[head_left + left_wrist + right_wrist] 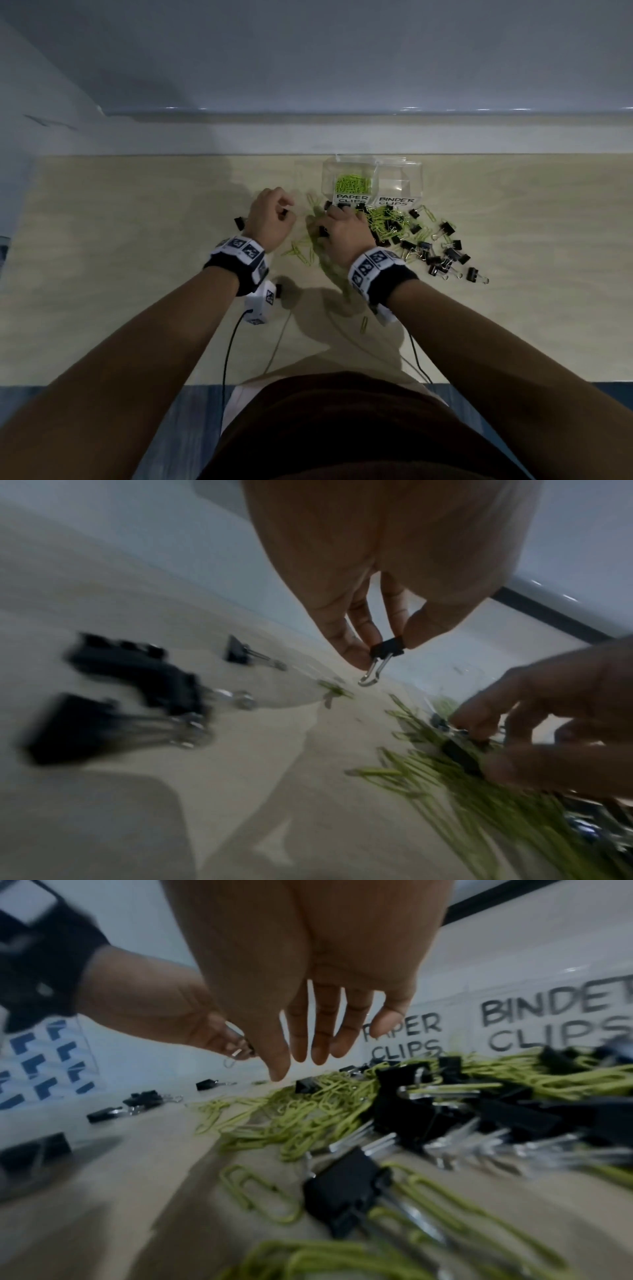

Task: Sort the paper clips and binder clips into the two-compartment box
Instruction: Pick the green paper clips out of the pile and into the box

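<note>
Three views: one overhead from the head, two low and close from the wrists.
Head cam looks steeply down from above the forearms, facing the wall, taking in the whole table [137, 274] and the box [373, 178] at its far edge. Left wrist cam sits low over the tabletop, looking along the left hand [377, 574] with the right hand [548, 718] at its right edge; blurred. Right wrist cam is equally low, looking past its fingers at the box labels [404, 1037], very near the clip pile [342, 1110]. All three share that pile and both hands.
</note>
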